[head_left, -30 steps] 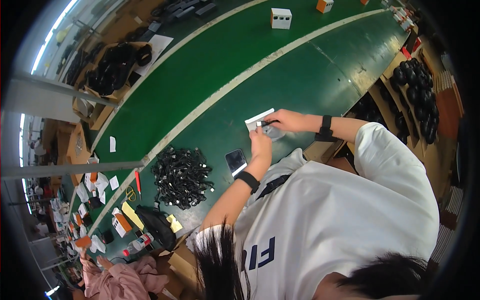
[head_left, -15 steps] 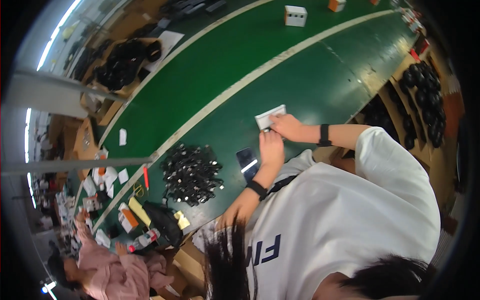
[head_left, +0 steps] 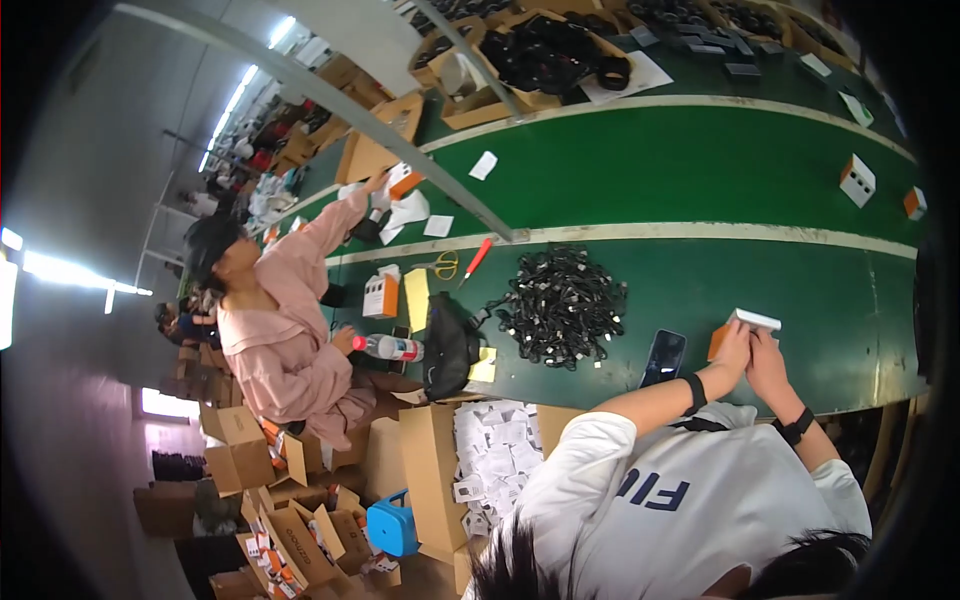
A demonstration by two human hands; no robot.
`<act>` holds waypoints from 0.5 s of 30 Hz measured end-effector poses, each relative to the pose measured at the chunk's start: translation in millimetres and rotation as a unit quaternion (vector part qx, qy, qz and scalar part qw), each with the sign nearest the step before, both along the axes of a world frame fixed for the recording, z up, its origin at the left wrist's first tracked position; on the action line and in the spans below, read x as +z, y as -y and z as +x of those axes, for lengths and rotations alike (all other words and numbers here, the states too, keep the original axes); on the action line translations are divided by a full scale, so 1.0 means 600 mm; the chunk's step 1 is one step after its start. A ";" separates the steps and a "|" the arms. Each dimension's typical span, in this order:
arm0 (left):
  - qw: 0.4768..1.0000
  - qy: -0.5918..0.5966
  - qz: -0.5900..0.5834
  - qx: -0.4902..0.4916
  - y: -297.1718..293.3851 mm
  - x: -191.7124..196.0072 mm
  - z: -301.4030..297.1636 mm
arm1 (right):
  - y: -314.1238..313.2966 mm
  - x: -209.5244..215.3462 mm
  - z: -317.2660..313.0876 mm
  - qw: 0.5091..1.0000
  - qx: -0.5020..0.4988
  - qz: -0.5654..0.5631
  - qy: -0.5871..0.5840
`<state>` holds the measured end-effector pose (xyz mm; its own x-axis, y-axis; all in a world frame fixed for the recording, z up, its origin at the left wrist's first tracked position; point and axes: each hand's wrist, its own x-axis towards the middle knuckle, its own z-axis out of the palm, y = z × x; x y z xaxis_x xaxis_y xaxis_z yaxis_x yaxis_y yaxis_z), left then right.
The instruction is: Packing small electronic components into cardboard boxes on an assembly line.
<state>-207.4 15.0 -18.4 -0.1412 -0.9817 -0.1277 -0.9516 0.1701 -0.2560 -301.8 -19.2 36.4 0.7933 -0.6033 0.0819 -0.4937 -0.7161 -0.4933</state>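
Note:
A small white and orange box [head_left: 757, 319] is held at the table's near edge on the right. My left hand [head_left: 735, 346] grips its left part, beside the orange side. My right hand [head_left: 767, 362] is closed on the box's near side, close against the left hand. The fingertips are partly hidden by the hands themselves. A dark phone [head_left: 664, 357] lies just left of my hands. Further left is a heap of black cables [head_left: 562, 306] with light connector ends.
A co-worker in pink [head_left: 285, 320] reaches toward an orange-white box [head_left: 404, 181] on the left. Nearby are a bottle [head_left: 388, 347], a black bag [head_left: 450, 345], yellow scissors [head_left: 444, 265] and a red tool [head_left: 477, 262]. Below stands a carton of folded papers [head_left: 495, 450]. A metal post [head_left: 400, 140] crosses above.
The view has swung left, bringing the co-worker and floor cartons further into the picture. Both hands remain at the box, whose orange side now shows.

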 end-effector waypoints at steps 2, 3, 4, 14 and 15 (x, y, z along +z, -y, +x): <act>1.000 0.005 0.024 -0.015 0.003 0.008 -0.002 | 0.006 -0.013 -0.005 0.999 -0.017 0.045 -0.018; 1.000 -0.002 0.022 0.014 0.004 -0.006 0.002 | 0.004 -0.003 0.006 1.000 0.008 0.025 -0.016; 0.999 -0.010 0.018 0.031 0.006 -0.008 -0.004 | 0.009 -0.010 0.004 1.000 0.009 0.021 -0.011; 0.998 -0.043 0.031 -0.025 -0.030 0.029 0.021 | 0.003 0.001 -0.018 0.994 -0.052 0.094 0.033; 0.998 -0.045 0.032 -0.025 -0.031 0.029 0.018 | 0.000 0.006 -0.020 0.994 -0.052 0.094 0.031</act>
